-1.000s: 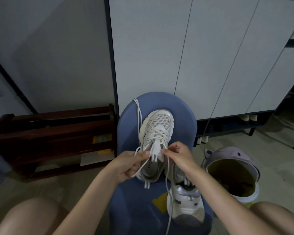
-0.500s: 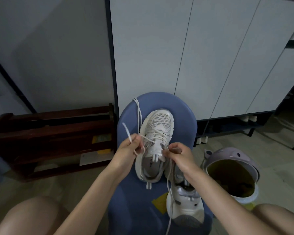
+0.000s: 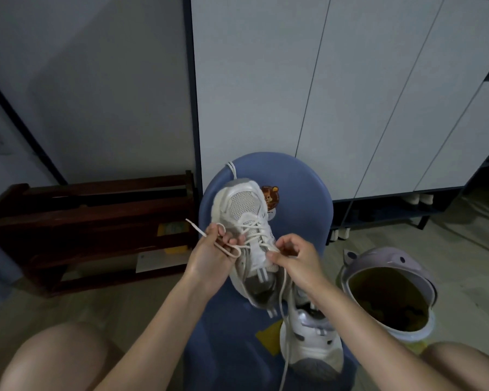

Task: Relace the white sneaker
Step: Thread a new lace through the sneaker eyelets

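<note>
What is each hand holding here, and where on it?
The left hand grips the white shoelace near its free end. The right hand pinches the sneaker at the edge of its tongue, by the lace's other strand.

Dim room: white cabinet doors [image 3: 350, 94], grey wall [image 3: 96, 80], dark wooden rack [image 3: 91, 221], beige floor [image 3: 407, 238].

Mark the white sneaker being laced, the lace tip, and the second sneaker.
white sneaker [image 3: 244, 206], head view, mesh toe box.
lace tip [image 3: 194, 225], head view, free end above left hand [image 3: 213, 255].
second sneaker [image 3: 312, 342], head view, heel.
</note>
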